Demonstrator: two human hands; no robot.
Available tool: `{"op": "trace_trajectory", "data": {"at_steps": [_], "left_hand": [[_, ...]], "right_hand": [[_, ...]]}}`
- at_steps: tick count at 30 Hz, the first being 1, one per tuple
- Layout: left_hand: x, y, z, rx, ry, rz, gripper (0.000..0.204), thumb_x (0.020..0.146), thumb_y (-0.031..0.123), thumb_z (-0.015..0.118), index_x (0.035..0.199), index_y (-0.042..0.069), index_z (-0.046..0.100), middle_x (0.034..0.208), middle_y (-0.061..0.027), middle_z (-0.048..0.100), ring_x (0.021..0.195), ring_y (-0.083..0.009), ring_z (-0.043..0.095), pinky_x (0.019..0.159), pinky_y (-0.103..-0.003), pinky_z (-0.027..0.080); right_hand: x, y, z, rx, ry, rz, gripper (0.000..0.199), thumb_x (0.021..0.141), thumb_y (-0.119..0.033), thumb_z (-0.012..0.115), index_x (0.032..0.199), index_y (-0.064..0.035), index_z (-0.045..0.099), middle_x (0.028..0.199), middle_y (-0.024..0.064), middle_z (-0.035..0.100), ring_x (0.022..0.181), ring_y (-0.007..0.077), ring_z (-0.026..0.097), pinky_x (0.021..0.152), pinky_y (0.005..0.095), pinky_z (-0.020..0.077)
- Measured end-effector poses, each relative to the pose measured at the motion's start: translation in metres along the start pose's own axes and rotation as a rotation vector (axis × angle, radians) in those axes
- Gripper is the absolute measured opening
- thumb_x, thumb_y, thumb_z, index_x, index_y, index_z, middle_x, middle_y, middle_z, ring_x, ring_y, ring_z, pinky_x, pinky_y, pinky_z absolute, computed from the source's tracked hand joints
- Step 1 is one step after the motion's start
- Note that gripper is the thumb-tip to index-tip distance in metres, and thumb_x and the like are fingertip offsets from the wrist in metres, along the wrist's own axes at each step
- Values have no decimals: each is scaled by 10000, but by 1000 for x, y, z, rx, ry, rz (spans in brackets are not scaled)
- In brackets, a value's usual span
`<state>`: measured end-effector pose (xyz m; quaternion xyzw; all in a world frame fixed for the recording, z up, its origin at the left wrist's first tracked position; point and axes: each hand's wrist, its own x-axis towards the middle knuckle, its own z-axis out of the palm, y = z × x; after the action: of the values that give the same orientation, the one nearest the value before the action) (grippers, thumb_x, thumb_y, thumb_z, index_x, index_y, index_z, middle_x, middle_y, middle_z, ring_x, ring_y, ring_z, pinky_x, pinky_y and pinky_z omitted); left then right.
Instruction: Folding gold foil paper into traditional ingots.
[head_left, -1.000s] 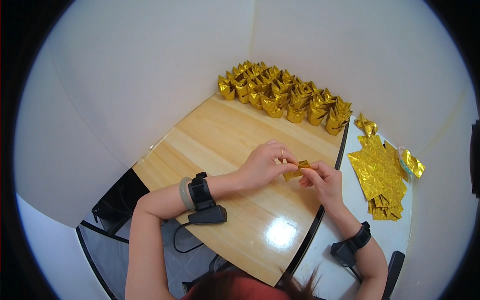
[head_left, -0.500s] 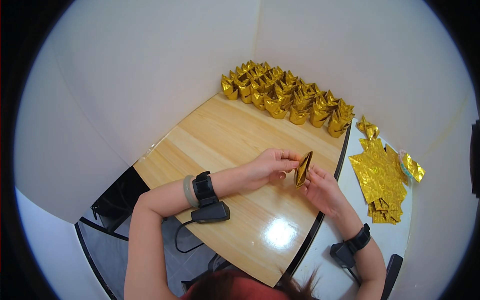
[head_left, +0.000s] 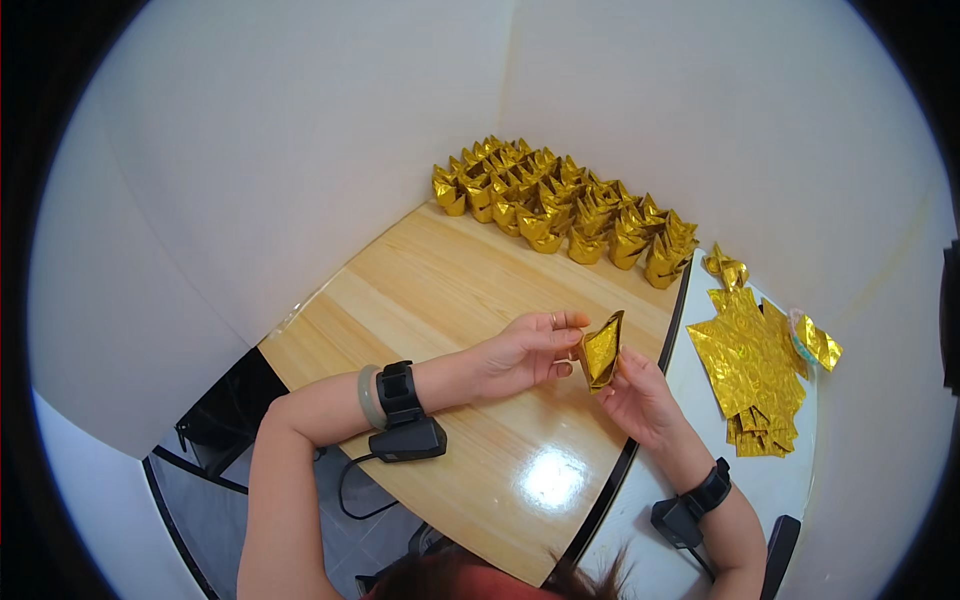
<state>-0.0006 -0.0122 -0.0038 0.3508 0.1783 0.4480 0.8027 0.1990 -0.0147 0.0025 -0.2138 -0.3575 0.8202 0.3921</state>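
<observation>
Above the wooden table, a partly opened gold paper ingot (head_left: pixel 602 352) is held between both hands, its pointed end up and a hollow fold showing. My right hand (head_left: pixel 640 400) grips it along the right and lower edge, thumb against the side. My left hand (head_left: pixel 530 350) has thumb and fingers closed at its left edge; the paper hides some of the fingertips. Finished gold paper ingots (head_left: pixel 545 228) stand in close rows at the far end of the table.
A pile of flat gold paper pieces (head_left: pixel 750 350) lies on the white surface (head_left: pixel 640 500) at the right. Near it are a loose folded piece (head_left: pixel 725 268) and a small round item (head_left: pixel 803 335) with gold paper. Pale walls enclose the table (head_left: pixel 430 270). Both wrists carry black strapped devices with cables.
The paper ingot has turned from nearly edge-on to show its broad face and spread wider. Both hands have shifted slightly downward in the picture, along with the whole scene.
</observation>
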Motion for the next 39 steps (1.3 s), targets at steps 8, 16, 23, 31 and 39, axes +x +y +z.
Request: {"op": "trace_trajectory", "data": {"at_steps": [8, 16, 23, 31, 39], "left_hand": [[-1, 0, -2, 38, -77, -233, 199, 932, 235, 529, 1056, 83, 561, 968, 6, 592, 874, -68, 549, 703, -199, 468], [0, 1, -2, 58, -67, -161, 201, 934, 239, 525, 1046, 77, 566, 978, 0, 594, 911, -80, 551, 732, -216, 467], [1, -2, -7, 30, -70, -140, 225, 938, 222, 514, 1056, 35, 558, 981, -37, 594, 872, -107, 585, 779, -232, 499], [1, 2, -2, -61, -117, -49, 331, 875, 62, 576, 1181, 6, 460, 1030, -69, 583, 903, -112, 583, 781, -225, 495], [0, 0, -5, -17, -201, -153, 394, 866, 66, 589, 1224, 13, 432, 1077, -51, 574, 966, -104, 574, 794, -223, 487]], "right_hand": [[2, -1, -7, -12, -24, 46, 188, 932, -155, 510, 1080, -39, 523, 1020, 62, 604, 890, 133, 606, 762, 249, 510], [2, -3, -7, 142, -87, -12, 290, 923, -118, 511, 1204, -55, 475, 1133, 106, 581, 991, 178, 606, 796, 293, 534], [3, -2, -15, 135, -62, -11, 282, 916, -112, 526, 1189, -53, 489, 1118, 104, 585, 942, 158, 612, 777, 277, 540], [-1, -1, -1, 71, -41, -76, 521, 825, 8, 608, 1276, -78, 362, 1100, 100, 581, 921, 138, 595, 775, 230, 507], [-2, 1, 3, -202, 44, -150, 522, 794, 32, 632, 1240, -58, 375, 956, 85, 622, 723, 103, 594, 635, 199, 492]]}}
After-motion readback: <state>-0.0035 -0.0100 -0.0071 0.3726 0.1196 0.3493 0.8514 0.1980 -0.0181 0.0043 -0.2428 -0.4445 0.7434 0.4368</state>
